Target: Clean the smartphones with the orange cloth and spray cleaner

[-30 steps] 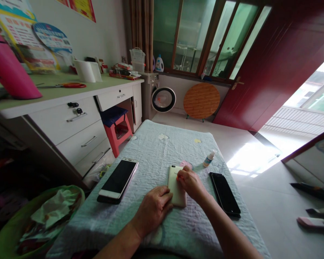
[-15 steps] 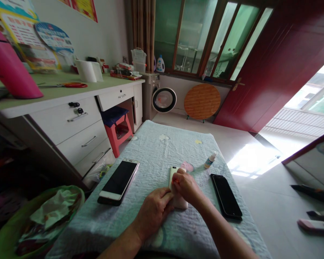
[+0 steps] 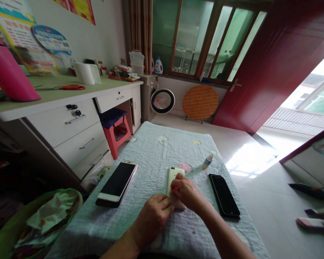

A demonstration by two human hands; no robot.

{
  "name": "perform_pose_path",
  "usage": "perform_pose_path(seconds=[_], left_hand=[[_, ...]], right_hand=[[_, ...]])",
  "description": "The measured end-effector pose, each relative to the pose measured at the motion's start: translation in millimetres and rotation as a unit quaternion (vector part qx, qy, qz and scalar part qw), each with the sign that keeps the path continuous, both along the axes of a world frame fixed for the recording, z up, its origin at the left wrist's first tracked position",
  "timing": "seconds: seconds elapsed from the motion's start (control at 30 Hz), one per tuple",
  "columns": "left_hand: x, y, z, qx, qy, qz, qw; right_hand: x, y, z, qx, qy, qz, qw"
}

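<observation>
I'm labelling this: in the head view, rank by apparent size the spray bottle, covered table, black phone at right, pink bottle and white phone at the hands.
1. Covered table
2. Pink bottle
3. Black phone
4. Spray bottle
White phone: partly hidden by the right hand, so unsure against the black phone.

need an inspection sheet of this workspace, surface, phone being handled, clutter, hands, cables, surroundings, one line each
Surface: pale blue patterned quilted cloth, wrinkled.
Job's things: white rectangular phone, back up, partly hidden by hands.
Clutter: white-framed, black-screened phone atop a dark flat item at left; black rectangular phone and small white-topped spray bottle at right.
Hands: left hand at the white phone's lower left edge; right hand bunched over its back, grip contents unclear.
Cables: nothing seen.
Surroundings: round green basin with crumpled paper; dark red door; round wood-patterned tabletop.
</observation>
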State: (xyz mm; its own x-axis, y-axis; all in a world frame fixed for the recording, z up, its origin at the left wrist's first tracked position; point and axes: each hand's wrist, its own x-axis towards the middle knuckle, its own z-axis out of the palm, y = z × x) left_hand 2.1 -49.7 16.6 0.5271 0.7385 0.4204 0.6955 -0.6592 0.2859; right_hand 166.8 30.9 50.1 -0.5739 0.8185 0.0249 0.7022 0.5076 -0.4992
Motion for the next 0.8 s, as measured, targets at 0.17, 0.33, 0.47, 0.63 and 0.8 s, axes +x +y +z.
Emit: perform_pose_path(seconds=[0.17, 0.33, 0.47, 0.63, 0.8], left_hand=[[-0.5, 0.8, -0.5, 0.011, 0.002, 0.002, 1.0], [0.3, 0.7, 1.2, 0.01, 0.013, 0.006, 1.0], [1.0, 0.4, 1.2, 0.013, 0.015, 0.011, 1.0], [0.6, 0.0, 0.1, 0.013, 0.007, 0.011, 1.0], [0.9, 0.1, -4.9, 0.01, -0.001, 0.018, 1.0]], right_hand=[[-7.1, 39.0, 0.2, 0.031, -0.025, -0.039, 0.998], [-18.0, 63.0, -0.6, 0.058, -0.072, -0.071, 0.993], [-25.9, 65.9, -3.4, 0.071, -0.082, -0.068, 0.992], [-29.2, 58.6, -4.8, 0.073, -0.087, -0.004, 0.994], [-29.1, 38.1, -1.5, 0.074, -0.088, 0.079, 0.99]])
